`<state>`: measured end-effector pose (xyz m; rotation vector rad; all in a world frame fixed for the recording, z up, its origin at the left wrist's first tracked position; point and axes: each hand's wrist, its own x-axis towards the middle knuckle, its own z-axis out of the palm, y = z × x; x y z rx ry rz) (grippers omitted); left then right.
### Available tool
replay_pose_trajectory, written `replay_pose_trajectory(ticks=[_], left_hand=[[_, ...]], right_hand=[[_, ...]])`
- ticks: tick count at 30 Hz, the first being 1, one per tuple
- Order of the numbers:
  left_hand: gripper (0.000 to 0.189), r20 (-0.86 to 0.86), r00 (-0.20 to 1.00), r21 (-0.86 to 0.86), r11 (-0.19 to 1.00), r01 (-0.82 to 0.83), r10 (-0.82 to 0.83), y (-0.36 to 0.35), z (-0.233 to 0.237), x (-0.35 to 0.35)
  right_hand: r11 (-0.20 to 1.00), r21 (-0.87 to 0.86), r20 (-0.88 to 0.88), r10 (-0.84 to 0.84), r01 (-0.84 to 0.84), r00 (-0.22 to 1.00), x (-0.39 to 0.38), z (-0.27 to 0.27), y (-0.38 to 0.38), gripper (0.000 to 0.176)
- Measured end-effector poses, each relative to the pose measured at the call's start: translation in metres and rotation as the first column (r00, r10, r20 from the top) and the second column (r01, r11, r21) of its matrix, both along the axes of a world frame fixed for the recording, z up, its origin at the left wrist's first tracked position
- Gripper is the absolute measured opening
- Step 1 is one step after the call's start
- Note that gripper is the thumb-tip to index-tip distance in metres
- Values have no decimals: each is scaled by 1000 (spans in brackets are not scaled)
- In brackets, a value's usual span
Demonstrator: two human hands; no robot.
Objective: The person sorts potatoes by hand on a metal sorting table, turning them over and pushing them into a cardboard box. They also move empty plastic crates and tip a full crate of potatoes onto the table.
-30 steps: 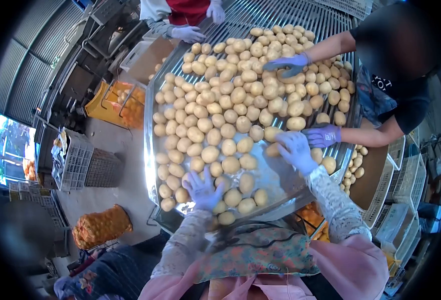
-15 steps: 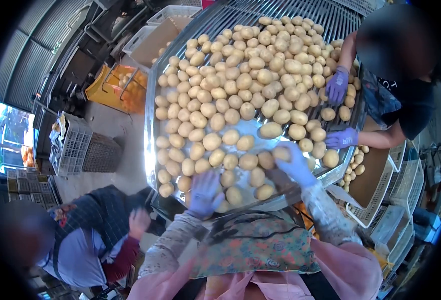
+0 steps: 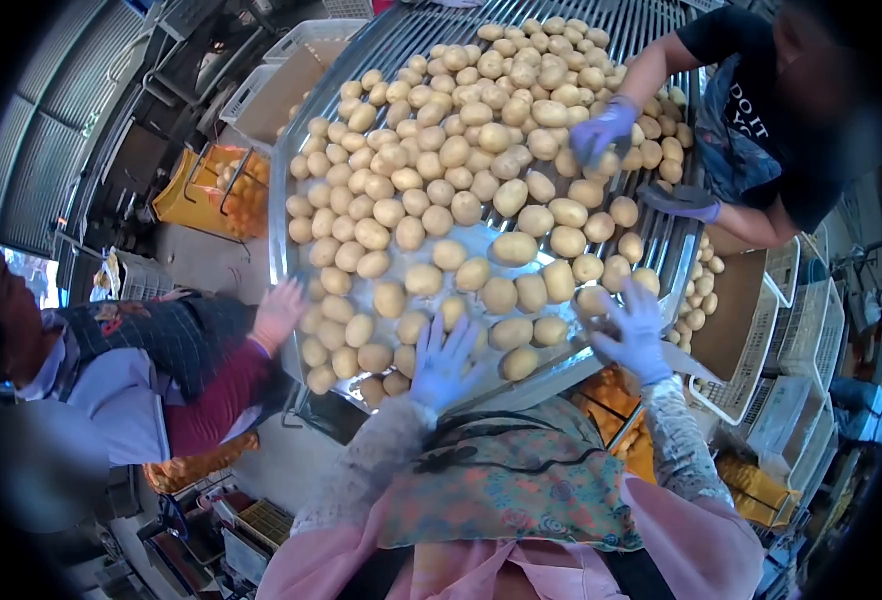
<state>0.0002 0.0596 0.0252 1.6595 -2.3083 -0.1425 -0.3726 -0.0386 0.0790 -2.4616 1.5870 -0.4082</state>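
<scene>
1. One table (image 3: pixel 479 238).
2. More than a hundred potatoes (image 3: pixel 513 249) on the table, too many to count.
3. Two hands at its near edge: left hand (image 3: pixel 445 365), right hand (image 3: pixel 633 333).
4. Two helper's gloves (image 3: pixel 604 132) at its right.
5. One other hand (image 3: pixel 280 312) at its left.

Packing shed: round tan potatoes (image 3: pixel 514 249) on a silver metal table (image 3: pixel 477 237), white latticed plastic crates (image 3: pixel 804 325) beyond its right edge

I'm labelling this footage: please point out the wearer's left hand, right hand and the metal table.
Left hand (image 3: pixel 443 365): head view, back of the hand.
Right hand (image 3: pixel 635 340): head view, back of the hand.
Metal table (image 3: pixel 278 215): head view, its left rim.
</scene>
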Motion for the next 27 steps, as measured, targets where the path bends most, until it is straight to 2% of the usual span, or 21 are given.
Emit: replay_pose_trajectory(ticks=[3,5,6,7,8,9,11,12,13,14,15,16,17,18,19,21,22,23,24,26,27], left_hand=[[74,-114,992,128,989,70,-56,65,20,28],[70,92,989,280,956,82,-112,90,31,48],[70,93,990,281,956,78,-108,92,28,56],[69,104,995,222,975,-27,3,94,21,63],[67,110,987,161,977,-137,120,97,12,68],[67,114,984,159,976,-151,134,93,7,67],[67,-67,797,-9,798,-602,601,63,-1,62],[68,-74,767,15,769,-639,638,49,-10,57],[68,-76,761,15,764,-646,645,46,-18,40],[69,182,815,-36,832,-554,550,43,-25,20],[70,432,794,-57,891,-450,428,40,-29,10],[70,432,787,-66,886,-460,441,43,-19,10],[68,226,907,55,924,-377,357,53,1,8],[66,-3,964,156,953,-261,264,57,15,7],[66,3,964,158,952,-261,264,55,21,15],[59,-234,945,257,952,-167,229,44,31,35],[51,-329,926,113,982,-154,183,23,36,38],[50,-289,940,84,983,-164,182,-2,48,40],[49,-250,952,53,984,-170,178,-30,58,39],[53,-151,954,-104,956,-276,259,-84,24,40],[58,-92,921,104,924,-368,378,-111,27,36]], right_hand=[[966,49,-62,257,-255,964,60,-12,5,77],[962,67,-52,267,-263,962,97,-12,11,78],[958,85,-40,277,-273,960,112,-14,14,79],[956,84,-38,285,-281,958,125,-22,15,79],[933,126,67,332,-338,941,139,-33,15,82],[903,161,175,370,-397,912,152,-39,15,84],[876,185,90,435,-444,896,170,-40,20,85],[855,186,94,476,-485,874,174,-42,24,81],[831,187,97,515,-523,852,176,-43,28,78],[826,39,127,553,-562,823,169,-35,28,58],[818,34,123,567,-574,815,159,-20,19,58],[763,209,294,547,-611,784,144,-4,5,49],[665,369,454,481,-649,750,129,2,-10,39],[754,340,297,481,-562,825,108,-5,-28,35],[834,289,135,450,-470,883,85,-15,-46,31],[980,-31,329,196,-197,924,50,-37,-77,41],[980,-27,330,193,-195,924,55,-37,-87,41],[994,-103,105,51,-41,993,64,-35,-95,48],[973,-213,-113,-120,94,986,73,-33,-97,56],[985,-166,-41,-64,56,997,103,-36,-88,61],[992,-124,34,-5,9,999,121,-35,-81,66]])
